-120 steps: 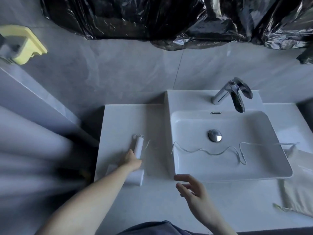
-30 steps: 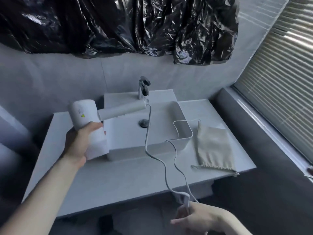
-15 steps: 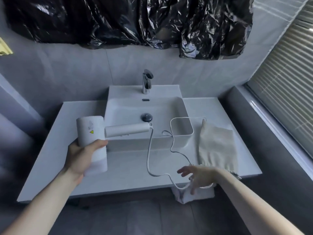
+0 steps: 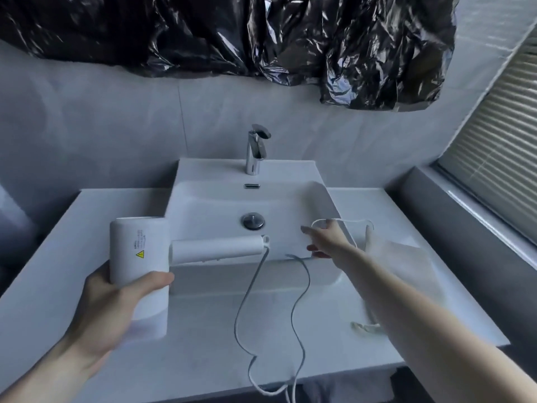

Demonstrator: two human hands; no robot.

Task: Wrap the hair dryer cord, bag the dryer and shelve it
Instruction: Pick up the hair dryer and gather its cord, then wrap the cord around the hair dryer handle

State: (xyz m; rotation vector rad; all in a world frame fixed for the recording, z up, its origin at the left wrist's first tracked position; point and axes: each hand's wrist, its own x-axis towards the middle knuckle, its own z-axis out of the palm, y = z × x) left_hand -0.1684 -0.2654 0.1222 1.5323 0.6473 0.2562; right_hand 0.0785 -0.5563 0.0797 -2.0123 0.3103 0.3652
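My left hand (image 4: 116, 298) grips the white hair dryer (image 4: 139, 257) by its barrel above the left part of the countertop (image 4: 203, 330), its handle pointing right across the front wall of the sink (image 4: 255, 274). The cord (image 4: 247, 301) hangs from the handle's end, loops below the countertop's front edge and climbs to the sink's right rim. There my right hand (image 4: 328, 239) reaches with fingers spread, touching the cord's loop without curling round it, just left of the beige bag (image 4: 406, 263) lying near the countertop's right edge.
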